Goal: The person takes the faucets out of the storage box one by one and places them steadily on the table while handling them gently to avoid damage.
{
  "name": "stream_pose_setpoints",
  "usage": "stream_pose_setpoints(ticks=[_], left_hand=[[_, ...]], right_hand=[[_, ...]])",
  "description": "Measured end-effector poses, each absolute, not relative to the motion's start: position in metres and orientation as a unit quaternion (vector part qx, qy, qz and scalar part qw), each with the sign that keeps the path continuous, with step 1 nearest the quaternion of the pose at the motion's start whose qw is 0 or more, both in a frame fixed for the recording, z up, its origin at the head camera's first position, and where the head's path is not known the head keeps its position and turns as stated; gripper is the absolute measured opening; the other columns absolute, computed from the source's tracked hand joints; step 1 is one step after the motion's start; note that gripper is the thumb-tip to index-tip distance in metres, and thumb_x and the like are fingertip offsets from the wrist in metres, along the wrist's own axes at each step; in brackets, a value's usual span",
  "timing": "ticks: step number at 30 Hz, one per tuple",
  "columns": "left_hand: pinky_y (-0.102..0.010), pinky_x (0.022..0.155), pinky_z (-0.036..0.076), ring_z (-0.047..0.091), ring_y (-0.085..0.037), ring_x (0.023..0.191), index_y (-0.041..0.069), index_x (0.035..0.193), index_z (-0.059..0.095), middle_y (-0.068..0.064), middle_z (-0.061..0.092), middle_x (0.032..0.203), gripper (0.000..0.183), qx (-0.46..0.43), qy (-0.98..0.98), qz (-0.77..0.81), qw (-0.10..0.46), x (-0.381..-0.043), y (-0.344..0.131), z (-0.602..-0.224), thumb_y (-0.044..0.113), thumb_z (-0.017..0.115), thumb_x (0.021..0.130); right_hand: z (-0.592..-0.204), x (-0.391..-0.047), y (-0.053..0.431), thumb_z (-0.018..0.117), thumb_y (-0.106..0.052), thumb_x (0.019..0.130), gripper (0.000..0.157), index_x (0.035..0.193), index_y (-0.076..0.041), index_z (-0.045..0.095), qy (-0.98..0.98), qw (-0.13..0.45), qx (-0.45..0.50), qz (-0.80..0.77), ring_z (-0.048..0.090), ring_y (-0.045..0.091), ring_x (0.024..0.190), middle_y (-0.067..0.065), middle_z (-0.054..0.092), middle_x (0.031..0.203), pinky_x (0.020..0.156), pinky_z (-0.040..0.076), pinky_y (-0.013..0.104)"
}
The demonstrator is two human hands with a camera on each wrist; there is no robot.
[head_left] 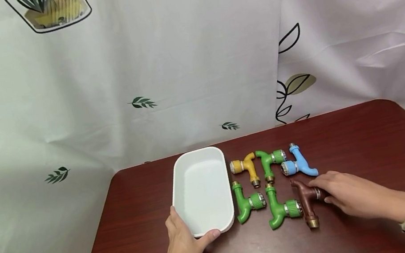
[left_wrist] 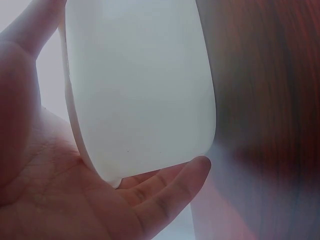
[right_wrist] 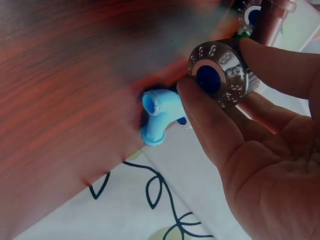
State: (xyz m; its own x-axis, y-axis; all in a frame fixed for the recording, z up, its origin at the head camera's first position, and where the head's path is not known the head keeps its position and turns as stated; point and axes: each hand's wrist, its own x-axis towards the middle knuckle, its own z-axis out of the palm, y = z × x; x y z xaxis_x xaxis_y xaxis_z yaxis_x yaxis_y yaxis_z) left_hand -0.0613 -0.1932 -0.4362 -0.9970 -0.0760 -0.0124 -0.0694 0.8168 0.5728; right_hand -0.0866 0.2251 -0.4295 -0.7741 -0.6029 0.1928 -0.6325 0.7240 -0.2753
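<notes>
A white plastic tray (head_left: 204, 194) lies on the dark red table, and my left hand (head_left: 183, 245) grips its near left corner, thumb along the front edge and fingers on the left side. The left wrist view shows the fingers bent around the tray's corner (left_wrist: 145, 100). On the right, my right hand (head_left: 355, 195) holds a brown faucet (head_left: 306, 201) by its round handle. Thumb and fingers pinch this handle, whose silver end cap (right_wrist: 222, 72) has a blue centre in the right wrist view. The faucet's threaded brass end points toward me.
Between tray and brown faucet lie a yellow faucet (head_left: 250, 167) and three green faucets: one at the back (head_left: 266, 162), two nearer (head_left: 243, 207) (head_left: 276, 208). A light blue faucet (head_left: 300, 161) lies behind the right hand. A pale patterned curtain (head_left: 191, 65) hangs behind the table (head_left: 369, 128).
</notes>
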Motion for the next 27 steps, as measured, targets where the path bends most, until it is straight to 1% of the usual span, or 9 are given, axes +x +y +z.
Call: stream_pose_setpoints(ticks=[12, 18, 27], left_hand=[[-0.055, 0.098, 0.044, 0.043, -0.046, 0.128, -0.013, 0.153, 0.004, -0.034, 0.025, 0.146, 0.143, 0.043, -0.954, -0.298, 0.002, -0.061, -0.193, -0.436, 0.066, 0.084, 0.066], [-0.055, 0.098, 0.044, 0.044, -0.046, 0.127, -0.013, 0.153, 0.004, -0.033, 0.026, 0.145, 0.143, 0.044, -0.954, -0.298, 0.003, -0.061, -0.193, -0.437, 0.066, 0.084, 0.066], [-0.054, 0.098, 0.044, 0.044, -0.047, 0.127, -0.013, 0.153, 0.005, -0.034, 0.026, 0.145, 0.142, 0.043, -0.954, -0.296, 0.003, -0.062, -0.192, -0.436, 0.064, 0.086, 0.066]], right_hand=[[-0.436, -0.091, 0.224, 0.08, 0.001, 0.08, 0.041, 0.119, 0.001, 0.067, -0.93, 0.024, 0.33, 0.159, 0.065, 0.028, 0.1, 0.008, 0.068, 0.111, 0.081, 0.054, 0.044], [-0.438, -0.091, 0.224, 0.08, 0.001, 0.079, 0.042, 0.118, 0.001, 0.067, -0.929, 0.035, 0.335, 0.154, 0.065, 0.027, 0.099, 0.009, 0.068, 0.11, 0.081, 0.054, 0.044], [-0.441, -0.092, 0.222, 0.077, 0.003, 0.081, 0.04, 0.12, 0.002, 0.066, -0.929, 0.021, 0.329, 0.166, 0.065, 0.028, 0.102, 0.009, 0.068, 0.111, 0.082, 0.054, 0.045]])
